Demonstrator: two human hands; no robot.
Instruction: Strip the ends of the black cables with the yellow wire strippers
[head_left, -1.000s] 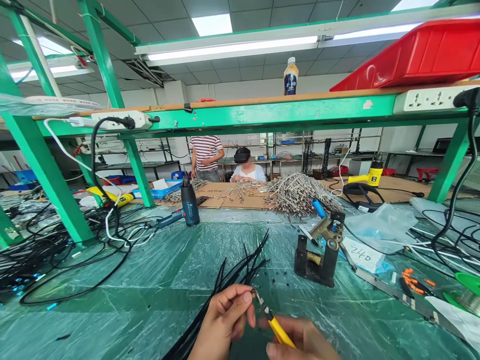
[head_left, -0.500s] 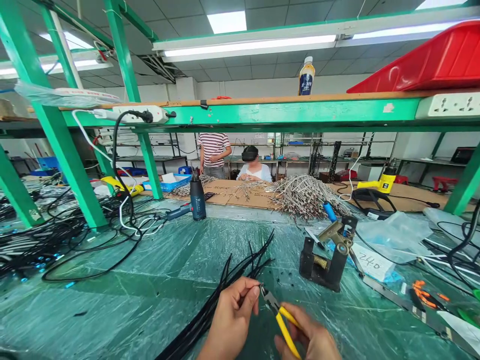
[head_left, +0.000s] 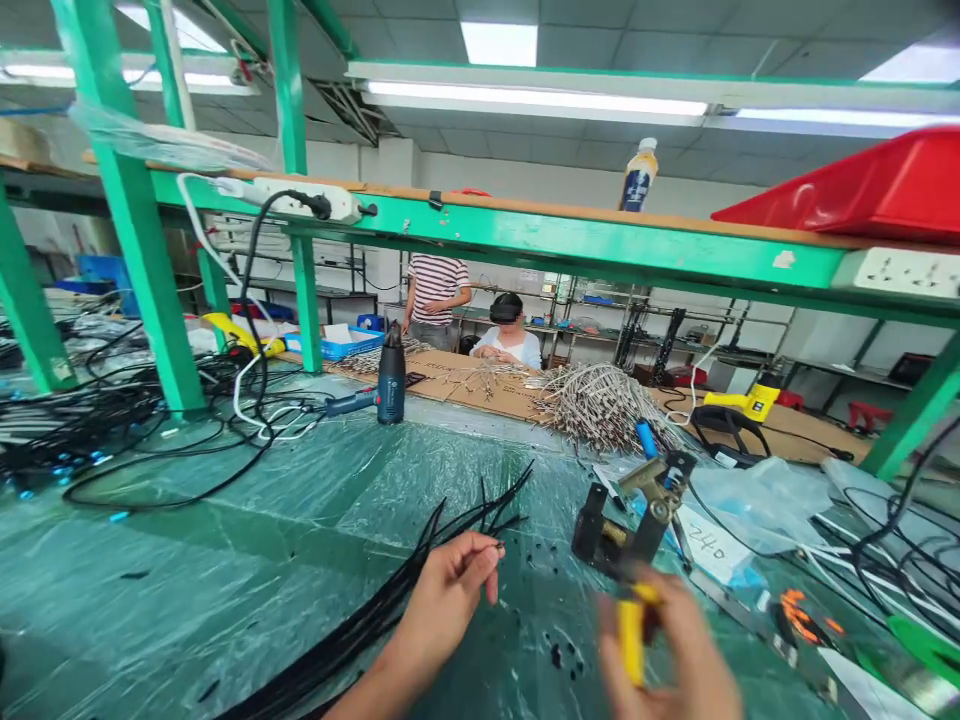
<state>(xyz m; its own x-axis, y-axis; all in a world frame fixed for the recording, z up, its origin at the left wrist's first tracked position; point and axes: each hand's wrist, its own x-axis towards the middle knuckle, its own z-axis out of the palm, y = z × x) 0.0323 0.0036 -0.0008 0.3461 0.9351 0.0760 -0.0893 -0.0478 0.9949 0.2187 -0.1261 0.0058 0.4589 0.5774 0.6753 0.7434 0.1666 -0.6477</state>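
My left hand [head_left: 457, 580] is closed in a pinch above the table, with a small dark tip showing between thumb and forefinger. A bundle of black cables [head_left: 360, 625] runs beneath that hand toward the lower left. In my right hand [head_left: 675, 650] are yellow-handled cutters [head_left: 634, 635], blurred by motion, their jaws hard to make out. They are apart from my left hand, close to the front of a black metal fixture [head_left: 598, 530] with a lever and a blue handle.
A dark heat gun [head_left: 391, 380] stands beyond the cables. Behind the fixture lies a heap of grey cables [head_left: 600, 405]. A green shelf beam [head_left: 525, 232] crosses overhead. Two people are across the table. Orange-handled tools [head_left: 801, 615] lie at right.
My right hand has pulled the cutters away from my left hand, to the right. My left hand keeps its pinch. The camera view has tilted and shifted.
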